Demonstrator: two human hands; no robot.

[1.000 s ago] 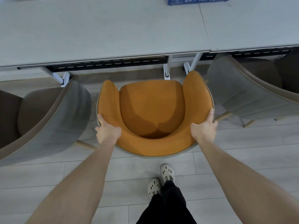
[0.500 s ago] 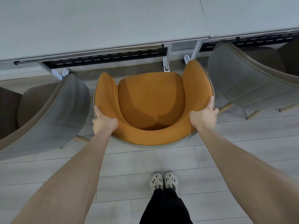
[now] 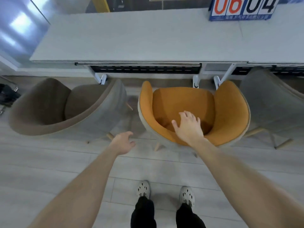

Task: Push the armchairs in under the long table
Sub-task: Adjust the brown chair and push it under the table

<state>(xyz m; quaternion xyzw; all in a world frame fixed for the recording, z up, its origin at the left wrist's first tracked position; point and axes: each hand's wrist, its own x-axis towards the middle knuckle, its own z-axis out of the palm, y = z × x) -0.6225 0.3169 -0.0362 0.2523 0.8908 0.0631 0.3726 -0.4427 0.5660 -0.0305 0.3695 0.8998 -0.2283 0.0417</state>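
Observation:
An orange armchair (image 3: 230,112) stands in front of the long white table (image 3: 131,40), its front close to the table's edge and white legs. A grey-brown armchair (image 3: 49,106) sits to its left, turned slightly and further out from the table. Another grey armchair (image 3: 266,102) is at the right, partly under the table. My right hand (image 3: 188,127) hovers open over the orange chair's back rim, fingers spread. My left hand (image 3: 123,142) is open above the floor, in the gap between the orange and the grey-brown chair, touching neither.
A blue scoreboard (image 3: 243,9) showing 06 and 04 stands on the table at the back right. My feet in pale shoes (image 3: 143,189) are on the grey plank floor behind the chairs. A dark object (image 3: 8,96) lies at the far left.
Both hands have let go of the orange armchair's back. The view has swung left, bringing the grey-brown chair toward the middle, and my hands have moved left with it.

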